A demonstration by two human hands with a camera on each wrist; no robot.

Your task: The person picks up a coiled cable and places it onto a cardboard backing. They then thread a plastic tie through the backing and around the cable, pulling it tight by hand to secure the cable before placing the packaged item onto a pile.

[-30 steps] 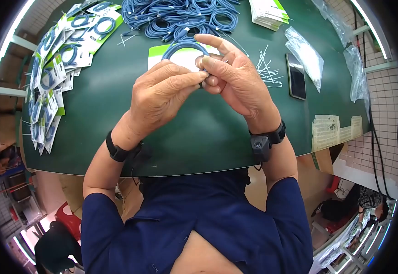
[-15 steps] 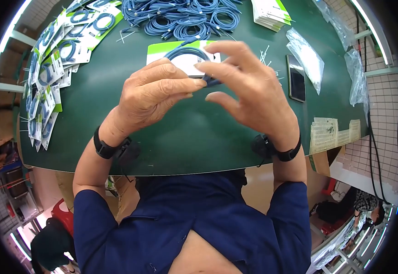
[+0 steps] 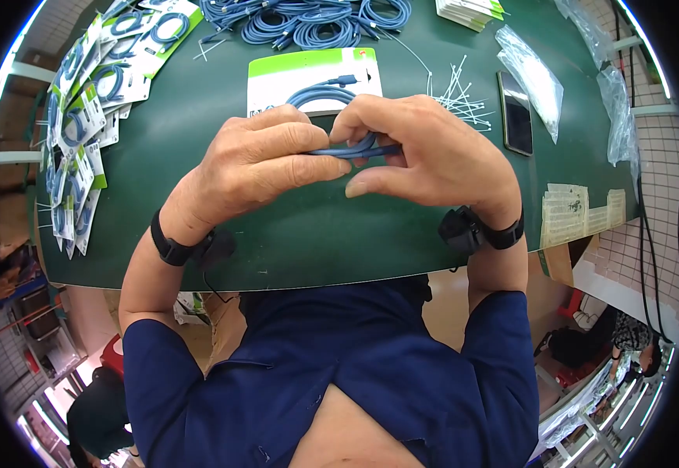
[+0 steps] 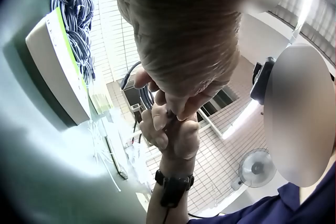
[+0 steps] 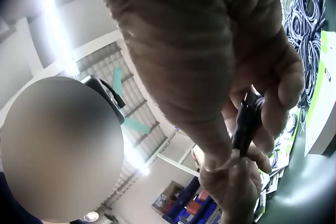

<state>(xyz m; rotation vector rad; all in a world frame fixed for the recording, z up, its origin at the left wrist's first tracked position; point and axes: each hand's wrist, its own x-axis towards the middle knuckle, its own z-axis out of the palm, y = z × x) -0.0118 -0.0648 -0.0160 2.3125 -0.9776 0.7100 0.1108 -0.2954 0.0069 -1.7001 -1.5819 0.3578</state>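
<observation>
Both hands hold one coiled blue cable (image 3: 320,95) above the table, in front of a white and green card (image 3: 271,81). The left hand (image 3: 257,156) pinches the near side of the coil between thumb and fingers. Curled round the coil's right side are the fingers of the right hand (image 3: 441,152), its thumb apart below. In the right wrist view a dark connector (image 5: 244,124) of the cable lies by the right hand's fingers. The coil is partly hidden behind the fingers.
Blue cable coils (image 3: 320,25) are piled at the back. Carded cables (image 3: 82,156) lie along the left. To the right are white ties (image 3: 460,97), a phone (image 3: 515,113), a clear bag (image 3: 534,82) and a stack of cards (image 3: 468,11).
The right hand came away from the coil, then closed round its right side again. The left hand keeps its hold, and the coil sits slightly lower, showing more of the card.
</observation>
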